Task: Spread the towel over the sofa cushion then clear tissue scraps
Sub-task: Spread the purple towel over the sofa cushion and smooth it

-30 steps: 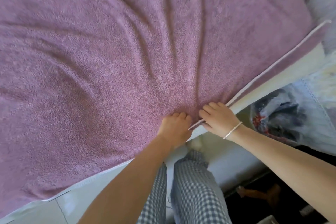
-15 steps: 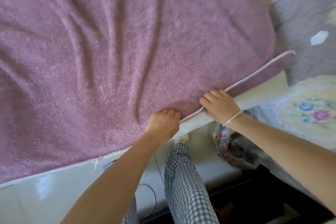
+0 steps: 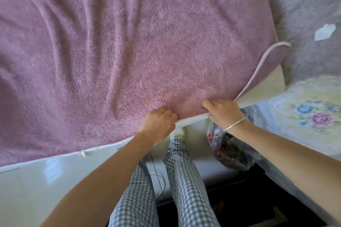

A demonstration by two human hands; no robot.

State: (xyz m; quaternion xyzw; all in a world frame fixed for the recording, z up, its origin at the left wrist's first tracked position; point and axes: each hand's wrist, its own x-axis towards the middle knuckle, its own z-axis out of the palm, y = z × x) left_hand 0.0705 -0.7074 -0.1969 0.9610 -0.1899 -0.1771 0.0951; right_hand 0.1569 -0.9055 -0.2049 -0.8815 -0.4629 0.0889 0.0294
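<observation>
A large mauve towel point(image 3: 129, 42) with a pale hem lies spread over the sofa cushion and fills most of the view. Creases fan out from its near edge. My left hand point(image 3: 158, 125) is shut on that near edge, fingers curled into the cloth. My right hand point(image 3: 222, 111), a thin bracelet on its wrist, grips the hem just to the right. The towel's right corner point(image 3: 276, 49) curls up off the pale cushion point(image 3: 263, 86). One white tissue scrap point(image 3: 324, 31) lies on the grey-purple cover at the right.
A floral cover point(image 3: 311, 114) drapes the seat at the right. A clear plastic bag point(image 3: 227, 149) with dark and red contents hangs by my right forearm. My legs in checked trousers point(image 3: 180, 180) stand on a glossy white floor point(image 3: 36, 180); a thin cable lies between them.
The view has shifted so the towel's right corner and the tissue scrap show further in. Both hands have stayed on the near hem and moved a little apart; the creases have flattened somewhat.
</observation>
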